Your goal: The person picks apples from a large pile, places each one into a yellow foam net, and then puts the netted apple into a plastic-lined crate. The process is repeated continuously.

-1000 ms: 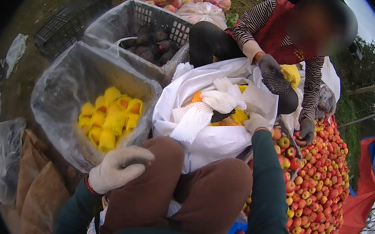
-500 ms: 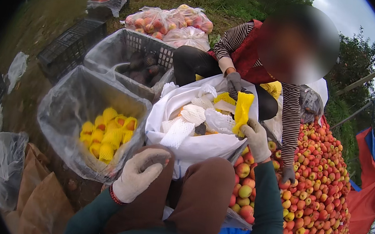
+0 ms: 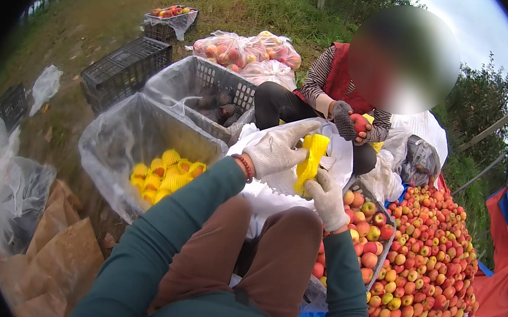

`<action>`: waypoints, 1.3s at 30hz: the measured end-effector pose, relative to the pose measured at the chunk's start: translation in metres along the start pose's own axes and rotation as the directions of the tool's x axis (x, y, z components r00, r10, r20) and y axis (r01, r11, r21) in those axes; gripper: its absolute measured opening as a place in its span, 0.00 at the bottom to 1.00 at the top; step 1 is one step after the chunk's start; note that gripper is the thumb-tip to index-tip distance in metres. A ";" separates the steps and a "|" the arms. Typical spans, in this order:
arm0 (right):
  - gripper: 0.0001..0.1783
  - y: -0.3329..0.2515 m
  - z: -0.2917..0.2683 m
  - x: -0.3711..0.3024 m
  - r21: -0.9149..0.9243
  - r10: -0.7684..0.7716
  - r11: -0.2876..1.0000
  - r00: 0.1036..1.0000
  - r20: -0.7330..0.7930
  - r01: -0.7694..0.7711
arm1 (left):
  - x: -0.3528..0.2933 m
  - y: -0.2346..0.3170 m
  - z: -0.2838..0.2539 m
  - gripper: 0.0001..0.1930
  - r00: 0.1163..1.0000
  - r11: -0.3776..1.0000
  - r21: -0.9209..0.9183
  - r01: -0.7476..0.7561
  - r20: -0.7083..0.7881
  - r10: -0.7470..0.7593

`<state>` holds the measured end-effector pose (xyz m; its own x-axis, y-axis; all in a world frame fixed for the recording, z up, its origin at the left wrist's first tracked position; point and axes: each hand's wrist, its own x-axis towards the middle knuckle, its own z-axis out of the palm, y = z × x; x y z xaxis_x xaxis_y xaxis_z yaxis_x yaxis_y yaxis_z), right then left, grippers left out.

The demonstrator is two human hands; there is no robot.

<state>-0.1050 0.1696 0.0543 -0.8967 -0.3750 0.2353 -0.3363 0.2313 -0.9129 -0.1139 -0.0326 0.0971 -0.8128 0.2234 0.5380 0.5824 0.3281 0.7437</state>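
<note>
Above the white sack (image 3: 260,202) between my knees, a flattened yellow foam net sleeve (image 3: 311,159) stands upright. My right hand (image 3: 328,198), in a whitish glove, pinches it near the lower end. My left hand (image 3: 276,151), gloved alike, is at its left side with thumb and fingers apart; whether it touches the sleeve I cannot tell. My left arm and hand hide much of the sack's contents. To the left, a plastic-lined crate (image 3: 103,149) holds several apples in yellow net sleeves (image 3: 166,173).
A crate of bare apples (image 3: 373,236) stands by my right knee, beside a large apple heap (image 3: 428,263). Across from me a co-worker's gloved hand (image 3: 343,119) holds a red apple (image 3: 358,124). A lined crate with dark items (image 3: 217,108) and bagged apples (image 3: 228,49) lie beyond.
My left hand has moved up and right from my lap to the yellow sleeve. My right hand has shifted slightly left with it. The co-worker has raised an apple in front of their body.
</note>
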 end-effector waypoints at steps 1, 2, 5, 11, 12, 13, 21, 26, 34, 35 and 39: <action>0.18 0.002 -0.002 0.001 -0.023 -0.026 0.999 0.999 -0.028 0.026 | 0.009 0.001 0.002 0.22 0.996 1.000 0.022 -0.004 0.092 0.002; 0.18 0.005 -0.004 0.002 -0.046 -0.054 0.998 0.997 -0.053 0.051 | 0.015 0.004 0.008 0.15 0.997 0.991 -0.120 0.068 0.053 -0.062; 0.21 -0.001 -0.017 0.006 -0.150 -0.031 0.989 0.987 -0.158 0.007 | 0.029 0.015 0.009 0.13 0.990 0.984 -0.119 0.135 -0.014 -0.138; 0.18 -0.001 -0.050 0.026 -0.023 -0.094 0.995 0.933 -0.347 0.092 | 0.035 0.003 0.007 0.11 0.924 0.749 -0.591 0.300 -0.014 -0.382; 0.16 -0.012 -0.049 0.027 0.066 -0.128 0.985 0.934 -0.333 0.158 | 0.030 0.006 0.004 0.11 0.922 0.654 -0.693 0.303 0.040 -0.385; 0.16 -0.030 -0.039 0.023 0.186 -0.117 0.966 0.946 -0.302 0.179 | 0.021 0.009 0.003 0.12 0.916 0.544 -0.778 0.314 0.098 -0.389; 0.21 -0.078 0.011 -0.009 0.399 -0.105 0.913 0.994 0.018 0.089 | -0.039 0.040 0.015 0.12 0.937 0.292 -0.919 0.265 0.174 -0.302; 0.10 -0.060 0.025 -0.028 0.402 -0.095 0.904 0.984 -0.152 0.149 | -0.059 0.028 0.029 0.11 0.947 0.723 -0.668 0.176 -0.085 -0.309; 0.15 -0.059 0.037 -0.046 0.204 -0.068 0.976 0.994 -0.081 0.083 | -0.082 0.024 0.033 0.09 0.938 0.742 -0.609 0.279 0.005 -0.348; 0.13 -0.053 0.038 -0.048 0.167 -0.088 0.981 0.992 -0.091 0.102 | -0.086 0.022 0.035 0.09 0.915 0.665 -0.697 0.269 -0.030 -0.401; 0.09 -0.053 0.049 -0.070 0.383 -0.082 0.915 0.989 -0.121 0.122 | -0.102 0.031 0.026 0.09 0.866 0.567 -0.749 0.341 0.015 -0.500</action>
<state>-0.0106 0.1394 0.0695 -0.8944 -0.2816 0.3474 -0.3070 -0.1783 -0.9349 -0.0131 -0.0210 0.0551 -0.9952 0.0433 0.0875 0.0609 -0.4253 0.9030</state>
